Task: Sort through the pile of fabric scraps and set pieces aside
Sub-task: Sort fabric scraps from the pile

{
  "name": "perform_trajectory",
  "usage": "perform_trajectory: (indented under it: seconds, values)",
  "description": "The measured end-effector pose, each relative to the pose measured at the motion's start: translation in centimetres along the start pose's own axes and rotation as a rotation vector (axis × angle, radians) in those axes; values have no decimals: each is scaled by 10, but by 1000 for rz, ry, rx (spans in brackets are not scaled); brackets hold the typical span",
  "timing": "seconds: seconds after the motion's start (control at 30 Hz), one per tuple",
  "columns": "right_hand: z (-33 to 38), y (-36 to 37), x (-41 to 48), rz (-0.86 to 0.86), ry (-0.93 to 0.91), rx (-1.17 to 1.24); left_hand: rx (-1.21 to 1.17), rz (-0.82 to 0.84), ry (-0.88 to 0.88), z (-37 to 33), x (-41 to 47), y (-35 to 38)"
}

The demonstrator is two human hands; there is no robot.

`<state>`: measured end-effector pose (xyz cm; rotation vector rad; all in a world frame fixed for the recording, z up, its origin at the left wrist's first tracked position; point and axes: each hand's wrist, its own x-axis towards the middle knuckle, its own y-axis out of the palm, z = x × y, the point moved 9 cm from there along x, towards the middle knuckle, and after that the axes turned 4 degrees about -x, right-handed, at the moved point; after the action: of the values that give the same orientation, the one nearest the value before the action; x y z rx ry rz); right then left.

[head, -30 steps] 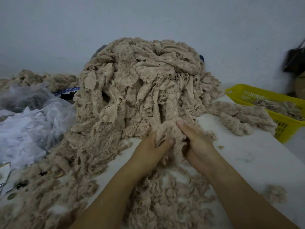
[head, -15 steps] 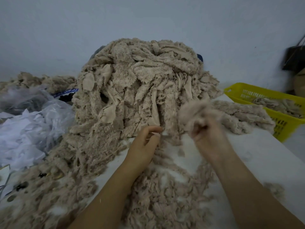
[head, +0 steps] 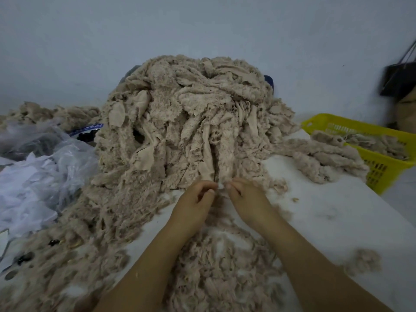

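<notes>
A tall pile of beige fluffy fabric scraps (head: 191, 122) stands at the middle of the white table (head: 333, 212). My left hand (head: 193, 203) and my right hand (head: 245, 199) meet at the pile's front foot. Both pinch the lower end of one fuzzy strip (head: 221, 170) that hangs down from the pile; the fingertips almost touch. A smaller heap of set-aside strips (head: 324, 158) lies to the right, next to the basket. Loose fluff and scraps (head: 225, 266) cover the table between my forearms.
A yellow plastic basket (head: 382, 167) with more beige scraps sits at the right table edge. Clear plastic bags with white material (head: 38, 176) lie at the left. Dark small parts (head: 22, 257) lie at the lower left. A dark bag (head: 398, 79) hangs on the wall.
My right hand carried a fluffy scrap off to the right, let it go and came back. Both hands have now closed on a new strip at the pile's foot.
</notes>
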<state>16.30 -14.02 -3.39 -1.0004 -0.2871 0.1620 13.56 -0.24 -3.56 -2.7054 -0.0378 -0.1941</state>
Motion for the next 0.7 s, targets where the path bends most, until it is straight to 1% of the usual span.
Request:
perform_trajectory:
  seconds: [0.07, 0.1, 0.13, 0.17, 0.2, 0.27, 0.3, 0.37, 0.4, 0.43, 0.47, 0.5, 0.53, 0.57, 0.6, 0.63, 0.7]
  values:
    - [14, -10, -6, -36, -50, 212, -115, -49, -51, 3, 1, -4]
    - [23, -8, -10, 9, -92, 343, -233, -93, -105, 7, 1, -7]
    - [34, -3, -14, 92, -143, 442, -393, -123, -180, 13, 0, -9]
    - [45, 4, -20, 180, -195, 478, -574, -121, -255, 19, 0, -7]
    - [54, 12, -25, 255, -242, 482, -743, -80, -300, 20, 0, -4]
    - [61, 17, -30, 348, -266, 530, -1003, 18, -316, 13, 0, 2]
    - [60, 18, -30, 381, -248, 564, -1080, 40, -314, 9, -1, 2]
    - [56, 21, -33, 432, -203, 594, -1126, -5, -326, 9, 0, 2]
    - [53, 22, -32, 421, -173, 587, -1109, -58, -340, 12, 1, 1]
    - [48, 21, -30, 374, -136, 590, -1032, -125, -337, 16, 1, -1]
    - [41, 18, -25, 297, -90, 608, -878, -186, -301, 17, 2, -6]
    - [32, 14, -21, 213, -28, 654, -647, -223, -227, 11, 2, -14]
    - [23, 11, -17, 143, 37, 732, -405, -220, -119, 0, 0, -18]
    - [17, 9, -14, 102, 82, 819, -203, -171, -4, -11, -1, -16]
    - [13, 8, -13, 85, 97, 889, -76, -98, 87, -21, -4, -8]
    - [12, 8, -13, 82, 90, 919, -23, -30, 145, -26, -7, 0]
    - [14, 6, -14, 63, 74, 850, -2, 65, 182, -30, -11, 12]
